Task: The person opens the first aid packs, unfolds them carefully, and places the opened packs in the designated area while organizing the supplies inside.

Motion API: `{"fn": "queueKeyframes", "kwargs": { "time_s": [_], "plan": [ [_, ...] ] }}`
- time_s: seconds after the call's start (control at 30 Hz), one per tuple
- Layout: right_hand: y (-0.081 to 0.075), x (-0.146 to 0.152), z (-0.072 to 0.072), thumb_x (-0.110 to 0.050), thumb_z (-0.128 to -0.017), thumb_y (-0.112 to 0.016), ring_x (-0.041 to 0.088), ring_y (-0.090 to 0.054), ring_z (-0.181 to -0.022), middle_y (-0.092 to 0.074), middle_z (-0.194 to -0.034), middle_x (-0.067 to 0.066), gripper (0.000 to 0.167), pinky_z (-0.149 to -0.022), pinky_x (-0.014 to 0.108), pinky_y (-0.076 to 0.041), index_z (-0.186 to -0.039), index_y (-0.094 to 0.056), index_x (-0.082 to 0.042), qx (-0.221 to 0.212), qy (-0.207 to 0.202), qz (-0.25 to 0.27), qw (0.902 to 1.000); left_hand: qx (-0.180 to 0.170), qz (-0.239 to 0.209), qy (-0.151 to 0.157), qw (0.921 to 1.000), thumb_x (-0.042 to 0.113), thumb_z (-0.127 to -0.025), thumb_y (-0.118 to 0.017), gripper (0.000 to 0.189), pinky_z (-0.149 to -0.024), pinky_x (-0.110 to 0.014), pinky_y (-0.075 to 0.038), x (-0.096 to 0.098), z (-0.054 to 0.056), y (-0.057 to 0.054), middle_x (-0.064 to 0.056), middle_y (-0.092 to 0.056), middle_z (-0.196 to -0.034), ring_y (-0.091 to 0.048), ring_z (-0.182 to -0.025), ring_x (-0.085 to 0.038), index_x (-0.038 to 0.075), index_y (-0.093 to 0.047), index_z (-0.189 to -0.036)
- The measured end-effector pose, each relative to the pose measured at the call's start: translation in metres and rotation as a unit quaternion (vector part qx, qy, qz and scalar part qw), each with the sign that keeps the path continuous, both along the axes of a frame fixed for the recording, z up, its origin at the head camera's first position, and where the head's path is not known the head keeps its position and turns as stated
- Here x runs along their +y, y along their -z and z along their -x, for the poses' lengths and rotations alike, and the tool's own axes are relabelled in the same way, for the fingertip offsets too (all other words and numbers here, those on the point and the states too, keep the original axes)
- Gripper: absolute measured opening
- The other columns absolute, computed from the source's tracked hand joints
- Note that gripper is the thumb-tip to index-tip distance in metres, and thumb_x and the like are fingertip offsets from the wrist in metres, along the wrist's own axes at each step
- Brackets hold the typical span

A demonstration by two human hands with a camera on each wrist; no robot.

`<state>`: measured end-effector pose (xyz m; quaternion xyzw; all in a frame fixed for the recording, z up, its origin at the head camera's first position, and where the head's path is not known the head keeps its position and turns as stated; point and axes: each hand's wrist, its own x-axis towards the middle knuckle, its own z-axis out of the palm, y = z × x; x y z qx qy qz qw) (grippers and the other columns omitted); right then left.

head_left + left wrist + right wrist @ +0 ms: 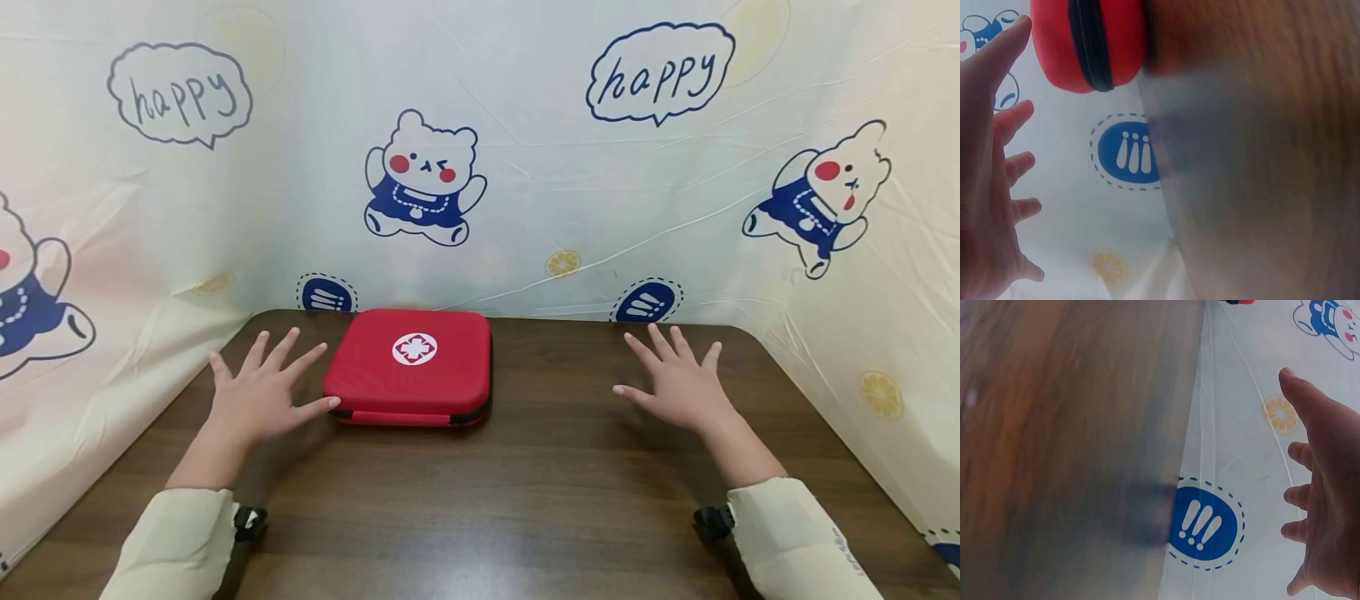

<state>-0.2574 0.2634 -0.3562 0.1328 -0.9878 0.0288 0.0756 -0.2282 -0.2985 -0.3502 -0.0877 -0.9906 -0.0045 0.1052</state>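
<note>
Red case (pixel 408 375) on table (pixel 480 492) between left hand (pixel 258 400) and right hand (pixel 686 387), all 10 fingers spread.
Head view only: white cross emblem (pixel 414 349); left wrist view: dark zip (pixel 1090 47) close up. Left thumb (pixel 318 407) by case corner, contact unclear. Patterned sheet (pixel 525 183) behind.

Got a brown wood-grain table (pixel 555 500) here, boxed in far, left and right by pale cartoon-bear sheeting (pixel 532 75). Catching some soft glare (pixel 480 575) up near.
</note>
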Motion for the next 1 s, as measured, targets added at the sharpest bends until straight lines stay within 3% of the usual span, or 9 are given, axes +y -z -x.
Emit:
{"fn": "queueKeyframes", "kwargs": {
  "time_s": [0.33,0.6,1.0],
  "plan": [
    [0.002,-0.016,0.002,-0.074,-0.086,-0.049,0.05,-0.009,-0.142,-0.015,-0.159,0.022,0.09,-0.095,0.08,0.015,-0.155,-0.026,-0.021,0.009,-0.025,0.01,0.9996,-0.004,-0.011,0.014,0.9998,0.082,-0.077,-0.049,0.096,-0.094,-0.079,0.018,0.019,0.004,-0.006,-0.021,-0.019,-0.158,-0.007,-0.141,-0.052,0.025,-0.035,-0.152],
    [0.003,-0.03,0.003,-0.071,-0.086,-0.053,0.047,-0.008,-0.144,-0.015,-0.16,0.019,0.089,-0.098,0.08,0.008,-0.155,-0.028,-0.021,0.008,-0.045,0.033,0.9984,-0.014,-0.011,0.023,0.9996,0.08,-0.076,-0.053,0.097,-0.094,-0.083,0.01,0.032,0.009,-0.005,-0.021,-0.019,-0.158,-0.01,-0.14,-0.052,0.023,-0.034,-0.153],
    [0.007,-0.054,0.002,-0.067,-0.086,-0.058,0.043,-0.011,-0.145,-0.016,-0.16,0.017,0.088,-0.1,0.081,-0.009,-0.155,-0.029,-0.019,-0.01,-0.101,0.091,0.9907,-0.003,-0.036,0.056,0.9978,0.072,-0.074,-0.065,0.096,-0.099,-0.082,-0.004,0.048,0.018,-0.001,-0.017,-0.02,-0.158,-0.015,-0.141,-0.047,0.024,-0.037,-0.152]
  ]
}}
